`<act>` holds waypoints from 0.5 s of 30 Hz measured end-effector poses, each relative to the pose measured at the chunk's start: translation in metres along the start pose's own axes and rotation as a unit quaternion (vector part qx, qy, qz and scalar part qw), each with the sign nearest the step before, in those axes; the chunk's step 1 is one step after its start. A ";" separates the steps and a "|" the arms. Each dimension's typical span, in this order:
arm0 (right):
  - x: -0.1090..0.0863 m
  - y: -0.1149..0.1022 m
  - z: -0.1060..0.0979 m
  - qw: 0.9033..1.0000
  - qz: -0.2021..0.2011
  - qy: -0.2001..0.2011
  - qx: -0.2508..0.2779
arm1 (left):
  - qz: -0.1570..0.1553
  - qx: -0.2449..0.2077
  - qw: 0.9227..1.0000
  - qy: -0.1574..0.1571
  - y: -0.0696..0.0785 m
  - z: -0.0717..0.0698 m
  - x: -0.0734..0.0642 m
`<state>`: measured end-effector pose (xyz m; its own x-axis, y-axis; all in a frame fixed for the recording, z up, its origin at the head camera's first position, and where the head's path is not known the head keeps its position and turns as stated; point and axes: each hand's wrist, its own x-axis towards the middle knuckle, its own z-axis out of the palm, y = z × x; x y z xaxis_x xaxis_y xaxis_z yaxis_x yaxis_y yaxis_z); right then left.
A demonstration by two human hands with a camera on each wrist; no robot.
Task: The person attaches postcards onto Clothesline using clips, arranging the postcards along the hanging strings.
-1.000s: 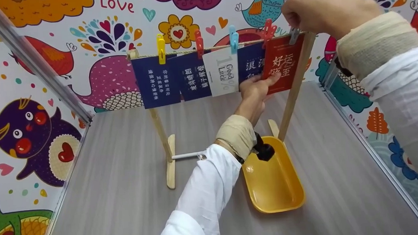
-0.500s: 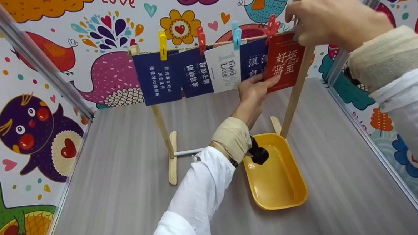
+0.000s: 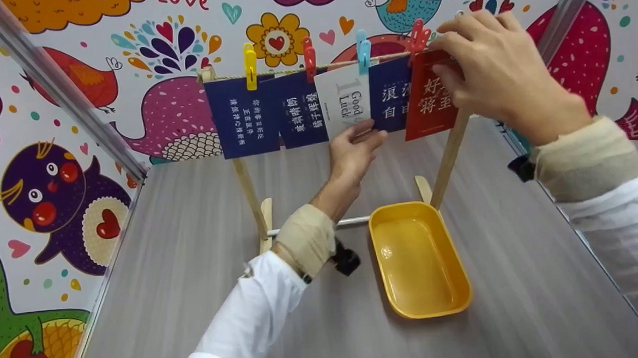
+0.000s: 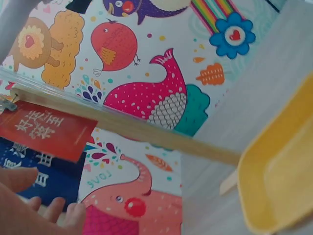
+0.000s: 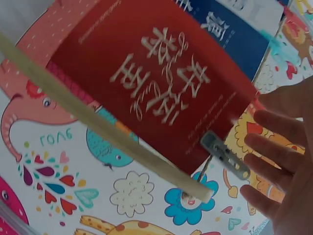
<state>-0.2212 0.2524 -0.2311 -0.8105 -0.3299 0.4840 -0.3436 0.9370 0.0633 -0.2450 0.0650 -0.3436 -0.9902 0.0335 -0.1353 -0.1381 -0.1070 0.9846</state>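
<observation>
A red card (image 3: 423, 113) with white characters hangs from the rope at its right end. In the right wrist view a grey clothespin (image 5: 226, 155) clips the card's top edge to the rope. My right hand (image 3: 502, 74) is beside that clothespin, its fingers spread and apart from it. My left hand (image 3: 350, 158) has loosely bent fingers and holds nothing; it is just below a white card (image 3: 343, 104) and a dark blue card (image 3: 394, 96). Red clothespins (image 3: 419, 36) and a light blue clothespin (image 3: 363, 54) grip the rope above these cards.
Two more dark blue cards hang at left, under a yellow clothespin (image 3: 250, 67) and a red one. A wooden post (image 3: 449, 164) holds up the rope's right end. On the grey floor near it stands a yellow tray (image 3: 423, 282). Patterned walls enclose the space.
My left hand has let go of the red card's lower edge and moved left. My right hand has released the grey clothespin, its fingers opening and the hand lowering slightly.
</observation>
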 end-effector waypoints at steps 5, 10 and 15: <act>-0.019 -0.008 0.008 0.998 0.002 0.042 0.041 | 0.097 0.110 0.989 0.021 -0.004 -0.035 -0.010; -0.043 -0.011 0.021 0.993 -0.014 0.085 0.080 | 0.168 0.186 0.968 0.018 -0.010 -0.077 -0.027; -0.069 -0.009 0.038 0.990 0.002 0.093 0.106 | 0.228 0.292 0.928 0.030 -0.012 -0.126 -0.047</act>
<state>-0.1801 0.2625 -0.2978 -0.7166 -0.2813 0.6382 -0.4488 0.8865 -0.1131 -0.1993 -0.0609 -0.3629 -0.9449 0.0605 0.3219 0.3124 0.4615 0.8303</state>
